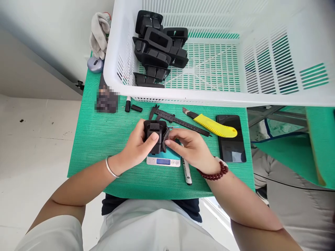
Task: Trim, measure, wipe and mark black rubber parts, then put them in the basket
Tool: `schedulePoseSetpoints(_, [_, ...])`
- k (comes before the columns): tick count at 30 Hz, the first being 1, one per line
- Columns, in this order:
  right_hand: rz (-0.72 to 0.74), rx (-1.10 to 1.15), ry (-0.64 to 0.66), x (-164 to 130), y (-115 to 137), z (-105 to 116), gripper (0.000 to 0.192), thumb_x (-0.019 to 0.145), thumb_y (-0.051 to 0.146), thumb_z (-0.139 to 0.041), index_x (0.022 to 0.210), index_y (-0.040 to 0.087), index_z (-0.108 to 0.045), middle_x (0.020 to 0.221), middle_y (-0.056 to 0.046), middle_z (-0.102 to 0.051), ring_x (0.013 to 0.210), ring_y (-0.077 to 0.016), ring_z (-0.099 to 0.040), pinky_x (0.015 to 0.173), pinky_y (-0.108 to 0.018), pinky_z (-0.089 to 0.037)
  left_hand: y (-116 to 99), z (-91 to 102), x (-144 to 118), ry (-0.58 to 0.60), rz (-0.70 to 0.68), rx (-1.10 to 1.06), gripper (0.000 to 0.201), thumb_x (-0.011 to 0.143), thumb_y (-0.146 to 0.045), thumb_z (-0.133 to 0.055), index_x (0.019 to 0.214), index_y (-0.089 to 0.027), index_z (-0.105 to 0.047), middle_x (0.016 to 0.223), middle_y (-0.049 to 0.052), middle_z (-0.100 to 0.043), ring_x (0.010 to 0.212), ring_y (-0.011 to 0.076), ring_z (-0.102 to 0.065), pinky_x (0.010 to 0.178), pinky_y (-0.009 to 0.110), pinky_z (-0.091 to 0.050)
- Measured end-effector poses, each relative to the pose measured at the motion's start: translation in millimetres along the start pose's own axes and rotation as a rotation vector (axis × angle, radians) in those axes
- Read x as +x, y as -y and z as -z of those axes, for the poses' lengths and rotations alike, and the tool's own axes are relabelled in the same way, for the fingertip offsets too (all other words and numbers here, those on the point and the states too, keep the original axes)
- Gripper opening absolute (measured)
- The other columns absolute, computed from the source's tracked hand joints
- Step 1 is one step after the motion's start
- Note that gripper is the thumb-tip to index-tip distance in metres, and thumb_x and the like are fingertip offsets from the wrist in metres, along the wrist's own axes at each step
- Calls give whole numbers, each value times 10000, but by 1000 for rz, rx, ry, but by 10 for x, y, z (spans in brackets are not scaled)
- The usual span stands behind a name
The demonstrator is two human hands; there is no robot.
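My left hand (136, 147) is wrapped round a black plastic housing (157, 149), its thumb lying across the front. At the housing's right side, my right hand (192, 148) pinches a dark, crumpled-looking piece (165, 136) between thumb and fingertips. Whether that piece is cloth or part of the housing I cannot tell. Both are held over a small digital scale (151, 161) with a lit blue display, and they hide much of its teal top. A white marker pen (186, 170) lies just right of the scale, partly behind my right hand.
Beyond my hands lie a black caliper (180, 121), a yellow utility knife (216, 126) with its blade out and a phone (232, 146). A white plastic basket (183, 94) holds several black housings (157, 57). A computer mouse (95, 65) and a glove (99, 35) sit at left.
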State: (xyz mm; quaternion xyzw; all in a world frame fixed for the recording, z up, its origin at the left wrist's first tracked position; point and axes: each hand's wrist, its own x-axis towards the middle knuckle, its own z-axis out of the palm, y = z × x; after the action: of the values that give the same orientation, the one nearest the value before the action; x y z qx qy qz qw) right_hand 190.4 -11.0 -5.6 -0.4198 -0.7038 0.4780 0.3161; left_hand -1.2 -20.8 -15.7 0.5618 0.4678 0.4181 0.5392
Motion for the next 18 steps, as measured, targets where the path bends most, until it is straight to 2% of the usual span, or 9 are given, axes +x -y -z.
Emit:
schedulePoseSetpoints(3, [46, -176, -80, -18, -4, -53, 217, 871, 205, -571, 669, 210, -494, 595, 37, -522, 550, -100, -464, 535, -239, -367, 26, -25, -34, 61, -11, 14, 447, 877, -642, -528, 922, -213, -411, 777, -4, -508, 640, 120, -507, 507, 239, -420])
schedulePoseSetpoints(7, [198, -371, -236, -41, 17, -137, 253, 863, 158, -514, 652, 230, -396, 577, 41, -427, 542, -115, -402, 536, -264, -335, 28, -69, -57, 64, -47, 43, 433, 882, -617, -540, 941, -213, -398, 796, -3, -512, 663, 124, -511, 532, 245, -428])
schedulePoseSetpoints(12, [263, -469, -294, -51, 39, -117, 267, 914, 180, -471, 657, 235, -429, 572, 16, -442, 563, -142, -425, 564, -296, -354, -14, -94, -66, 85, -62, 19, 427, 885, -618, -535, 931, -214, -404, 770, -13, -500, 636, 110, -493, 509, 232, -415])
schedulePoseSetpoints(14, [235, -486, -380, -51, 19, -44, 268, 924, 192, -472, 662, 234, -434, 578, 14, -442, 561, -143, -424, 555, -299, -340, -40, -84, -67, 69, -39, -21, 437, 874, -629, -543, 915, -219, -398, 744, -23, -500, 599, 99, -494, 473, 218, -403])
schedulePoseSetpoints(17, [111, -463, -596, -40, -20, 74, 283, 950, 233, -459, 668, 229, -437, 590, 13, -445, 556, -138, -412, 548, -302, -321, -85, -60, -53, 26, 8, -115, 453, 867, -652, -534, 896, -226, -383, 728, -30, -512, 555, 90, -518, 429, 204, -406])
schedulePoseSetpoints(18, [81, -420, -595, -35, -26, 98, 284, 958, 257, -459, 676, 226, -454, 598, 11, -464, 560, -138, -424, 550, -301, -328, -99, -53, -44, 16, 12, -141, 457, 865, -659, -531, 894, -227, -382, 732, -29, -517, 551, 91, -527, 423, 204, -413])
